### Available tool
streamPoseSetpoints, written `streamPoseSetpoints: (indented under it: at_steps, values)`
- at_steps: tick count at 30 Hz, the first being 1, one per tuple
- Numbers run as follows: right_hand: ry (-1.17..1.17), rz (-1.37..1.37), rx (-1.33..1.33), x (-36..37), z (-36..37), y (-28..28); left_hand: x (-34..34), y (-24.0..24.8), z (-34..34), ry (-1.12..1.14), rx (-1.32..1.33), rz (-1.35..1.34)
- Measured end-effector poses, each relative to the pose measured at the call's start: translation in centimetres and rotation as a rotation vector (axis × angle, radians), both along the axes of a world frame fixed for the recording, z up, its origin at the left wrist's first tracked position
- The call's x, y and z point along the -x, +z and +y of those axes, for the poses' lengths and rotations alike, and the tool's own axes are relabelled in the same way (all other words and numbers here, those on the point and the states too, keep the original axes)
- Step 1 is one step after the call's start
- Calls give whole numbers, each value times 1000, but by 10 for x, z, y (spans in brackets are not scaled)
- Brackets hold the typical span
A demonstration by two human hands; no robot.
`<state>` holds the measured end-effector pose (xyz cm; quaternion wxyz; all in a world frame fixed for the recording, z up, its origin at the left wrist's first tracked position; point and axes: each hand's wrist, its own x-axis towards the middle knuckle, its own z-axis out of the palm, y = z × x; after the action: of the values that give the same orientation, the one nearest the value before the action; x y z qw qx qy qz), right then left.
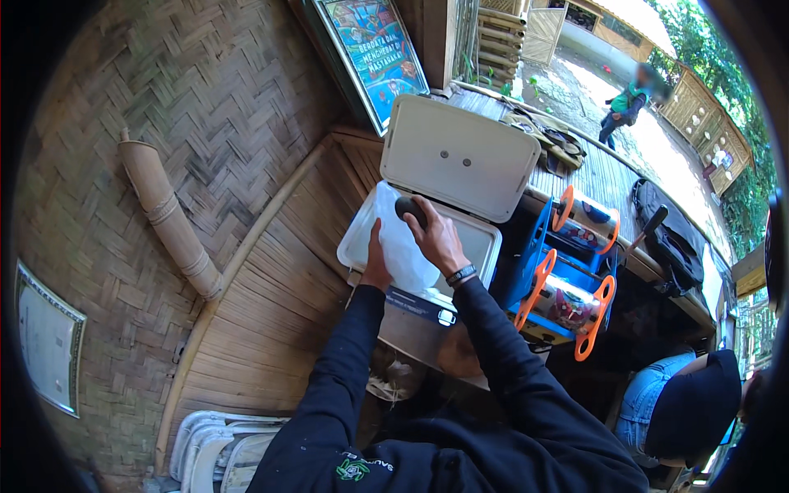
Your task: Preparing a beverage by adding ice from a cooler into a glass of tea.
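Observation:
A translucent white plastic bag [399,246] lies over the white plastic box [488,259] in front of me. My left hand [376,263] grips the bag's left side, its fingers partly hidden behind the plastic. Above the bag's upper right part, my right hand [440,240] has its fingers wrapped round a dark, rounded object [409,211], whose kind I cannot make out. Behind the box, a pale rectangular lid [460,168] stands tilted back, two dark round spots near its middle.
Right of the box stands a blue and orange frame [567,271] with cylinders. A dark backpack [670,234] and a khaki bag [551,135] lie on the bamboo ledge. White chairs [218,448] are stacked at lower left. One person [631,103] is outside; another [682,403] is at right.

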<state>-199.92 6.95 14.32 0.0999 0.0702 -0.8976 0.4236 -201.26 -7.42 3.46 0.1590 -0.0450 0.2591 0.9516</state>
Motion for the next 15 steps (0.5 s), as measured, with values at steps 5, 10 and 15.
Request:
streamPoseSetpoints:
  at_steps: [5, 10, 15]
  values:
    - [159, -25, 176, 9, 6, 18, -2, 26, -7, 9, 44, 53]
    - [7, -169, 642, -16, 16, 12, -3, 45, -6, 29, 141, 76]
    - [-57, -132, 546, -37, 36, 32, -29, 63, 9, -91, -46, 170]
